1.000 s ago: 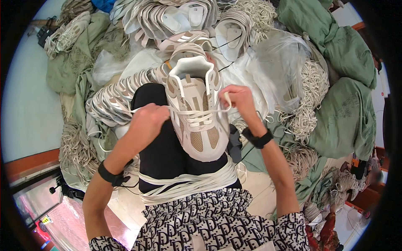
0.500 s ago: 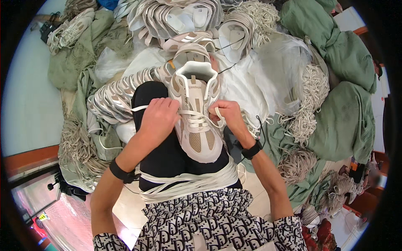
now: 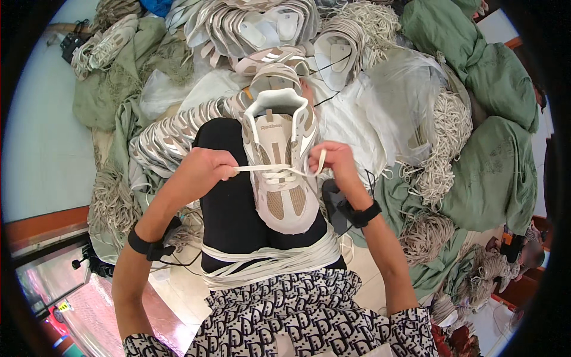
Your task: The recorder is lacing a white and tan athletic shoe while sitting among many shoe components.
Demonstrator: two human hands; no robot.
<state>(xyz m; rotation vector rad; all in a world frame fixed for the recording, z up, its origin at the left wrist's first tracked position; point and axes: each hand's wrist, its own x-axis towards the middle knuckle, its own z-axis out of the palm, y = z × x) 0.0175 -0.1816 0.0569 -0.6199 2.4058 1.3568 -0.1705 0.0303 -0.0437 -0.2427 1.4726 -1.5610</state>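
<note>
A beige and white shoe upper [image 3: 285, 205] rests on my black-clad legs, toe toward me and tongue [image 3: 275, 140] showing. A flat cream shoelace [image 3: 262, 168] runs across its lower eyelets. My left hand [image 3: 205, 172], closed, grips the lace end to the left of the upper and holds that stretch taut. On the right side, my right hand [image 3: 334, 163] pinches the other part of the lace, which bends in a small loop between fingers and eyelets. Across my lap lies a bundle of loose cream laces [image 3: 270, 262].
Stacked shoe uppers [image 3: 256, 33] lie ahead, and a row of nested uppers [image 3: 169, 134] curves along my left. Tangled lace heaps [image 3: 446, 137] and green cloth sacks [image 3: 491, 172] lie to the right. Clear plastic sheeting [image 3: 398, 89] covers white cloth.
My left hand has moved left and slightly down, away from the upper, drawing the lace straight. My right hand has shifted slightly right, still holding its lace part.
</note>
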